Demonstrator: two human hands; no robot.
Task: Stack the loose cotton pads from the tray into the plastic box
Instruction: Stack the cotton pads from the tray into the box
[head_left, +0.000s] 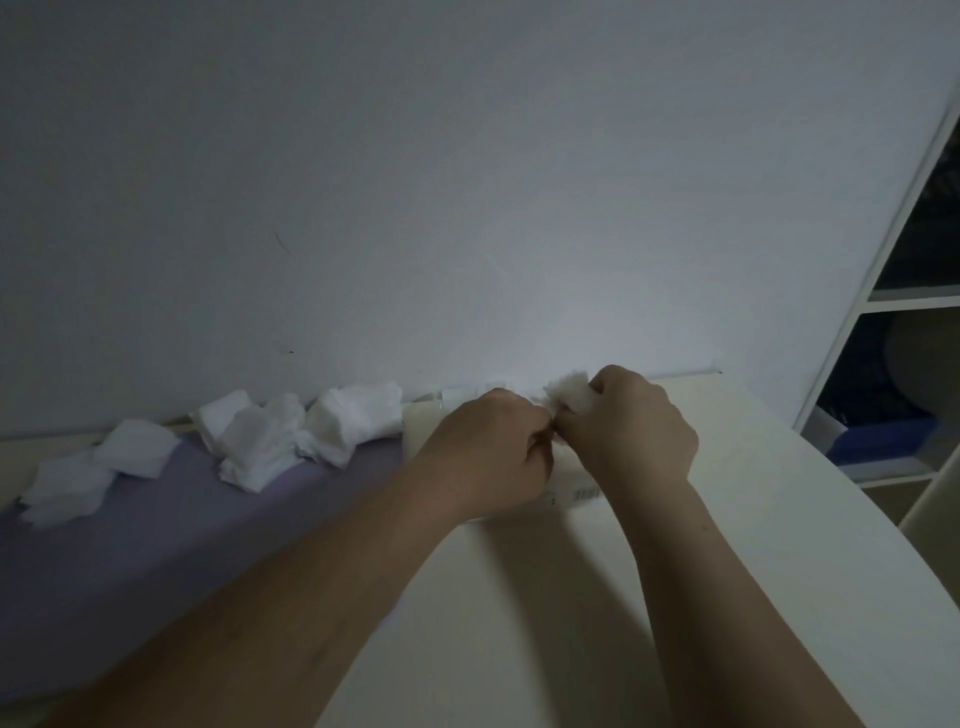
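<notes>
both hands meet right over the box (576, 492), a clear one that stands on the counter (753, 571) against the wall (467, 208), mostly hidden under them; the right hand (634, 426) has its grip curled tight round a cotton bundle (569, 392), whose fluffy end sticks out above the box on its wall side; the left hand (493, 447) is curled too, knuckles against the right at the bundle's near end, but whether its grip pinches the bundle i cannot tell; the bundle sits just above the box, so the next move is probably straight down into it, right hand leading; the loose pads (260, 441) lie in heaps left of the box on the purple tray (156, 545), nearer the left hand, which looks best placed to fetch the next lot.
</notes>
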